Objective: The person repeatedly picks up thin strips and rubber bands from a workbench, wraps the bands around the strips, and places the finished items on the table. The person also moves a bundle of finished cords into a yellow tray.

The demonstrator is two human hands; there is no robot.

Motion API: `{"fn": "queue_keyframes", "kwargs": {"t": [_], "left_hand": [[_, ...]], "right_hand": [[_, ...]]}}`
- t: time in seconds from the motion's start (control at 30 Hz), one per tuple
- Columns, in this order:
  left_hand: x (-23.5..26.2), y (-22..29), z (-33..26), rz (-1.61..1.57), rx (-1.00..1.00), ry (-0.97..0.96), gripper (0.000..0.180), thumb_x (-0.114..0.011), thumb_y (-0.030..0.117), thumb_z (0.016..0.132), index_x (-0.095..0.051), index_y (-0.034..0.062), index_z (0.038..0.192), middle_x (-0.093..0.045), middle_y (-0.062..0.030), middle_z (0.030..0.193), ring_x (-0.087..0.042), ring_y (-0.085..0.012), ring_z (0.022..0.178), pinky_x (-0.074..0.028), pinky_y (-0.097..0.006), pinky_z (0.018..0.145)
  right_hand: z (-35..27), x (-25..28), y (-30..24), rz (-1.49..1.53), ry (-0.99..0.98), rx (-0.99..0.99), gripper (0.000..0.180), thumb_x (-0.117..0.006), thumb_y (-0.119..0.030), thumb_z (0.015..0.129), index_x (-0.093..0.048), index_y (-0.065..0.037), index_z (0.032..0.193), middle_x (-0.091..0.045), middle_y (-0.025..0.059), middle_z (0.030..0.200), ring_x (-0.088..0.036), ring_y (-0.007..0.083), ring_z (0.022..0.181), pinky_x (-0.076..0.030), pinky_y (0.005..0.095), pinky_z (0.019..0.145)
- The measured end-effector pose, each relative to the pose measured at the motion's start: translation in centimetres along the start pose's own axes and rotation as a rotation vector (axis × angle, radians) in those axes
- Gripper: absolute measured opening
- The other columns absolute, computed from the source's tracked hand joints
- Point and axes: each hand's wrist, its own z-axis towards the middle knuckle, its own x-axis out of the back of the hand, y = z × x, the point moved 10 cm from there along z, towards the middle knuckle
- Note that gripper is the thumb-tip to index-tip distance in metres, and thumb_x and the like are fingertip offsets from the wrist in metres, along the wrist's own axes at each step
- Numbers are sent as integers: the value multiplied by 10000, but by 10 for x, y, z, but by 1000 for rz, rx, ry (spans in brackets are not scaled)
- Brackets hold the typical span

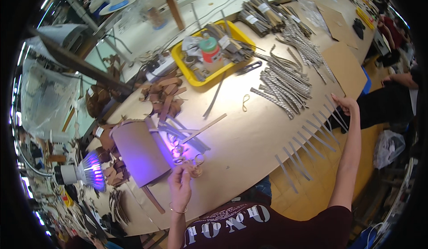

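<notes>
My left hand (pixel 180 187) is closed at the table's near edge, its fingertips pinched beside a small crumpled tan piece (pixel 193 170). What the fingers hold is too small to make out. Several small rings (pixel 177 150) lie just beyond it in purple light, next to a stack of grey strips (pixel 189 135). Out to the right, my right hand (pixel 347 104) pinches the end of a thin grey strip (pixel 335 105). It belongs to a row of similar strips (pixel 307 146) lying across the table's near right edge, their ends sticking out over it.
A purple-glowing lamp (pixel 92 170) stands left of a brown board (pixel 140 151). Brown scraps (pixel 166 93) lie behind. Farther back, a yellow tray (pixel 195 82) holds a green-capped bottle (pixel 210 55). Braided strips (pixel 285 88) and bundled strips (pixel 263 14) lie right of it. Another person (pixel 397 90) is at right.
</notes>
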Motion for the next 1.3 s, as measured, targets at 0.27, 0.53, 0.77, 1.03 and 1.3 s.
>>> {"fn": "queue_keyframes", "kwargs": {"t": [0.27, 0.53, 0.77, 1.03, 1.3], "left_hand": [[15, 12, -6, 506, -191, 167, 92, -620, 68, 909, -665, 3, 957, -643, -128, 821, -607, -236, 686, -487, -336, 638], [36, 12, -12, 682, -179, 229, 146, -735, 150, 847, -675, 19, 866, -628, -111, 831, -599, -268, 622, -488, -374, 585], [47, 57, -28, 574, -405, 363, 145, -699, 37, 845, -673, 19, 986, -648, -119, 955, -630, -247, 695, -506, -336, 605], [27, 75, -2, -47, -244, 142, 208, -639, 1, 892, -678, 10, 1096, -656, -96, 1070, -642, -116, 815, -502, -262, 679], [1, 78, 15, -499, -97, 13, 182, -707, 28, 861, -703, 11, 1043, -672, -66, 982, -589, -76, 740, -473, -224, 652]], "right_hand": [[-147, 26, -82, -699, 1101, 171, 759, -703, -694, 718, -639, -72, 1148, -651, 131, 1087, -628, 303, 995, -467, 512, 769], [-344, -192, -288, -41, 392, 1542, 416, -730, -155, 818, -648, -160, 1226, -599, 120, 1178, -613, 280, 1000, -478, 427, 912], [-426, -248, -349, -113, 285, 1716, 157, -682, -153, 859, -677, -116, 1012, -648, 58, 1073, -592, 243, 985, -420, 373, 848], [-484, -243, -285, 471, -978, 1163, 254, -534, -215, 1010, -628, 20, 992, -605, 21, 768, -537, 72, 731, -448, 246, 681], [-515, -233, -282, 430, -678, 1413, 133, -623, -122, 949, -648, 4, 983, -588, 35, 735, -556, 109, 685, -456, 252, 653]]}}
